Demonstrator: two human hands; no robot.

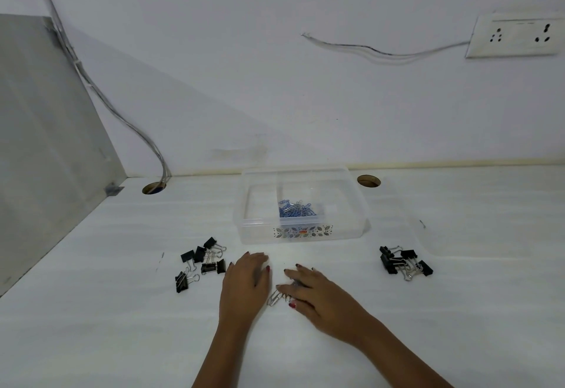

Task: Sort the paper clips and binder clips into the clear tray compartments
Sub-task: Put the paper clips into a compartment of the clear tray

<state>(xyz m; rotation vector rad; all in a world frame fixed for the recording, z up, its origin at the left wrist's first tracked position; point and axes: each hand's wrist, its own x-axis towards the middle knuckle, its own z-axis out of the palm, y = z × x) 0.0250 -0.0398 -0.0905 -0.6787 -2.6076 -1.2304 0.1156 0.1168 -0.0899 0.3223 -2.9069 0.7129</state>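
The clear tray (356, 204) stands at the back of the white table, with a heap of blue and silver paper clips (296, 208) in its right compartment; its left compartment holds nothing. Black binder clips lie in two groups, one on the left (201, 260) and one on the right (403, 262). My left hand (246, 282) rests flat on the table, fingers together. My right hand (318, 291) is curled over a few loose silver paper clips (275, 297) in front of the tray, fingertips touching them.
Two round cable holes (154, 188) (369, 180) sit near the table's back edge; cables run from the left one up the wall. A grey panel (46, 143) bounds the left side. A socket plate (516, 36) is on the wall.
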